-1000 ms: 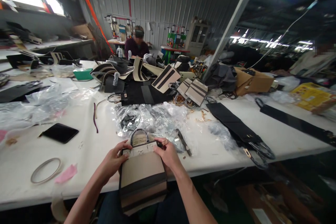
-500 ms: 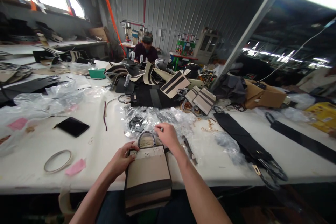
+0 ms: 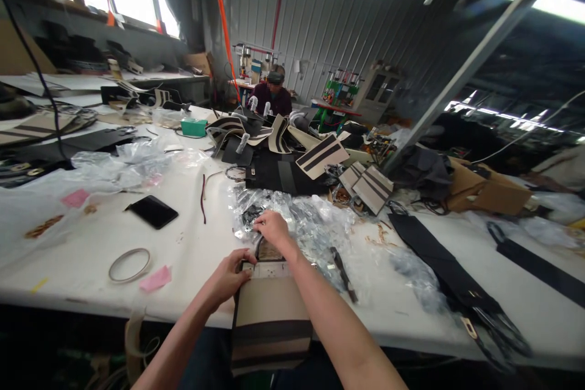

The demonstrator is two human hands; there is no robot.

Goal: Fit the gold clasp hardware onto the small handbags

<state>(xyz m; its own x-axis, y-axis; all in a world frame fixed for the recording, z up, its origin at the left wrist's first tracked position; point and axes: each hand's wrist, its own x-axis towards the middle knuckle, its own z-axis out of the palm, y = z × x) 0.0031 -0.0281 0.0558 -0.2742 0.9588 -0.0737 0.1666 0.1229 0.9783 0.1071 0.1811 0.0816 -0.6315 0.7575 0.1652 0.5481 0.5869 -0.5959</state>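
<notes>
A beige handbag piece (image 3: pixel 272 304) with dark stripes hangs over the table's front edge towards my lap. Its looped dark handle (image 3: pixel 259 247) sticks up at the far end, partly behind my right wrist. My left hand (image 3: pixel 232 275) grips the bag's upper left corner, thumb on the pale top strip. Beyond the handle, my right hand (image 3: pixel 274 233) is closed in a pinch at the clear plastic bag (image 3: pixel 304 219). Small dark shiny pieces (image 3: pixel 250 214) lie in that plastic beside the fingertips. What the pinch holds, if anything, is too small to make out.
A black phone (image 3: pixel 153 211), a tape ring (image 3: pixel 129 265) and pink scrap (image 3: pixel 155 279) lie left. A dark-handled tool (image 3: pixel 342 274) and black straps (image 3: pixel 434 262) lie right. Striped panels (image 3: pixel 322 155) are heaped behind. A person (image 3: pixel 274 94) sits across the table.
My right hand has moved from above the handle's right side forward and left to the small dark pieces. My left hand stays on the bag's corner. The whole view has shifted.
</notes>
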